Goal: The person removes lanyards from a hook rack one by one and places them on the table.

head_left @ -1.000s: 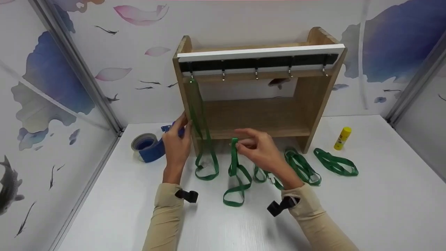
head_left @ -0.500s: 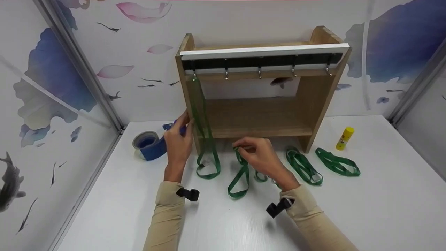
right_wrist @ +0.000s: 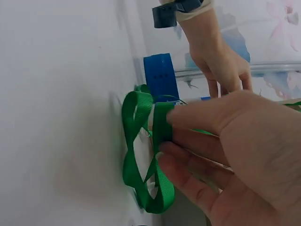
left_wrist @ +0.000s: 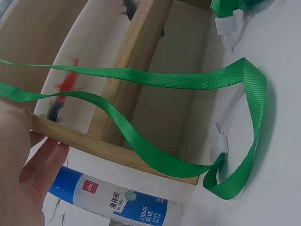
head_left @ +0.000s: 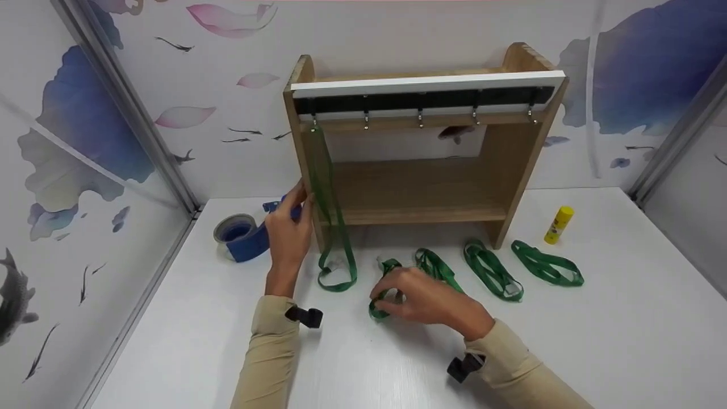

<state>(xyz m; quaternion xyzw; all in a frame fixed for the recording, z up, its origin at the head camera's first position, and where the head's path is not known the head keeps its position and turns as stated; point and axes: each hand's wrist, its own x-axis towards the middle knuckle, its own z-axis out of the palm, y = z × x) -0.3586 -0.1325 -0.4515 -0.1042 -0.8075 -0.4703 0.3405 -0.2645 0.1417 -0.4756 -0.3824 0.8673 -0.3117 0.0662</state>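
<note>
One lanyard hung, frame centre; four hooks bare. Right hand pinches second lanyard; left hand braces rack, fingers straight.

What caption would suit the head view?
Right hand grips a green strap on the table while left hand steadies the wooden hook rack.

A white table is enclosed on three sides by white wall panels printed with blue lotus leaves, pink petals and dark fish. The panels are joined at both corners by grey metal posts. Even, diffuse lighting is noted; few shadows are cast.
</note>
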